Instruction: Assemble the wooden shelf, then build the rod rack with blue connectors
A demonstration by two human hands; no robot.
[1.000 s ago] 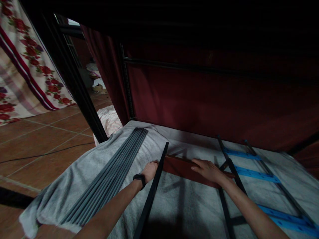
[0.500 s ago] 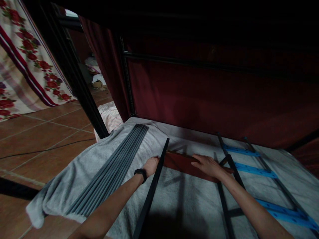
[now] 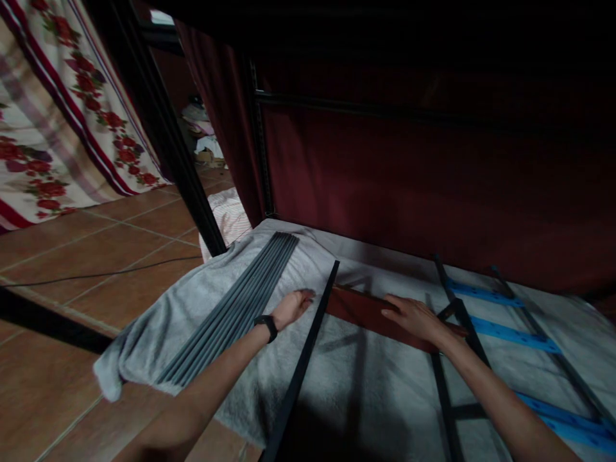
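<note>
A reddish-brown board (image 3: 366,316) stands on edge between a long dark metal bar (image 3: 308,350) and a dark frame piece (image 3: 466,327) on its right. My right hand (image 3: 411,317) rests over the board's top edge and grips it, its thumb pointing left. My left hand (image 3: 292,308), with a black band on the wrist, is just left of the bar and apart from it. Its fingers are curled together, and whatever may be between them is too small to make out. A row of thin grey rods (image 3: 235,308) lies to the left of that hand.
Dark rails with blue crosspieces (image 3: 514,335) lie at the right on a grey blanket (image 3: 192,327). A black post (image 3: 192,186) rises at the left, with a dark red curtain (image 3: 385,167) behind. A cable (image 3: 106,274) crosses the tiled floor (image 3: 129,247).
My left hand has drawn back a little to the left, away from the bar. The right hand keeps its place on the board. The whole view has shifted slightly.
</note>
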